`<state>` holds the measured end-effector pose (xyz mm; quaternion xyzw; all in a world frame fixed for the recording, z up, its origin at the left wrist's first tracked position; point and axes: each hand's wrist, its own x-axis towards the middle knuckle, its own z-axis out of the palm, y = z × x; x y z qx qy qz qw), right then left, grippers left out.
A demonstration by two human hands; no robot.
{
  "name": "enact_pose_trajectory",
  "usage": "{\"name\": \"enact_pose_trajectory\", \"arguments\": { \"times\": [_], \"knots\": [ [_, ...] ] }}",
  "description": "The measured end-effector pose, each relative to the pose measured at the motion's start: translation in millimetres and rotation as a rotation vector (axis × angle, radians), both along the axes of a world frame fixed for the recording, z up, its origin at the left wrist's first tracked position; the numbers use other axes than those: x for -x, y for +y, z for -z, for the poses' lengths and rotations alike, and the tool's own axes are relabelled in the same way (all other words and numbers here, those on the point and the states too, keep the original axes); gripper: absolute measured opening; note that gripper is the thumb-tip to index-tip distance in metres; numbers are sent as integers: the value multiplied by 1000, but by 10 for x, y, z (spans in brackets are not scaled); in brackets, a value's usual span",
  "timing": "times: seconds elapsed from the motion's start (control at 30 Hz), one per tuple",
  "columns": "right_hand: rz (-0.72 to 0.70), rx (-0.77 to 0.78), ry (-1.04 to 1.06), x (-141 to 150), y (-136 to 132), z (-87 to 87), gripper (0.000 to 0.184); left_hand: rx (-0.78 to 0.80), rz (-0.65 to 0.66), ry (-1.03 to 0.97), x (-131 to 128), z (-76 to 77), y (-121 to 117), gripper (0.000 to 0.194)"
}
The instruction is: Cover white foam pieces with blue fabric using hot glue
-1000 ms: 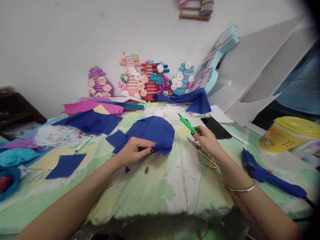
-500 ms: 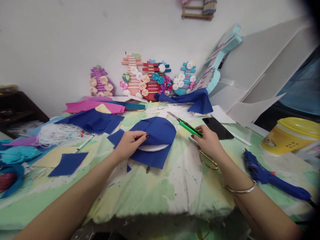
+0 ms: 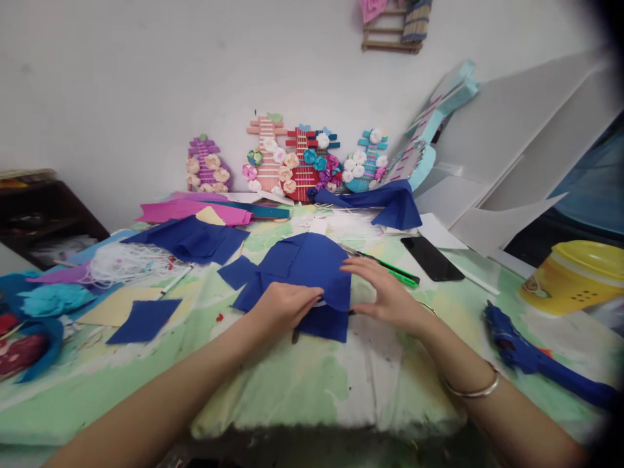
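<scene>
L hand (image 3: 287, 309) is pinching the blue sheet (image 3: 316, 260) at its front edge, thumb + index closing tog. R hand (image 3: 385, 296) isn't gripping anything: its fingers are spreading apart fr. the thumb, tips resting at the sheet's R edge, approx. A silver bangle (image 3: 475, 390) is circling the R wrist.

The blue sheet is lying mid-table, btwn both hands, w/ a rounded far edge & a flap running across its top. A white strip (image 3: 319, 303) is showing under its front edge, w/ more blue spreading out below.

The knife (image 3: 402, 276), green w/ black, is lying just behind R hand, blade pointing toward the sheet. A gold loop (image 3: 429, 308) is peeking out by the R wrist, mostly hidden. The phone (image 3: 431, 259) is lying beyond the knife; the glue gun (image 3: 526, 357) & yellow tub (image 3: 575, 276) are sitting farther R. A blue square (image 3: 145, 320) & white strings (image 3: 129, 263) are lying on the L side. Flowered lutes (image 3: 302, 162) are standing along the wall at back.
</scene>
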<state>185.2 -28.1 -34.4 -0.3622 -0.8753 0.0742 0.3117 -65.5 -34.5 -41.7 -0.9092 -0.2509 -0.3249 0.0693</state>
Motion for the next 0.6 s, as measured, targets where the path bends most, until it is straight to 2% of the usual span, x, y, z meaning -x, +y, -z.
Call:
{"name": "enact_pose_trajectory", "arguments": {
  "times": [0.07,0.13,0.23,0.37,0.47,0.6],
  "knots": [
    [-134,34,31,110,-22,42,32,-37,8,23,-46,20,-29,24],
    [-149,58,66,196,-38,87,17,-40,11,63,-57,7,-46,23],
    [-100,93,99,235,-48,125,17,30,0,190,15,-78,-46,24],
    [-39,105,125,161,-29,122,19,122,1,402,251,-256,8,49],
    [-46,87,143,97,-5,106,16,142,-43,401,456,-353,62,54],
    [-55,90,171,35,25,88,12,144,-65,313,651,-390,98,51]
  ]
}}
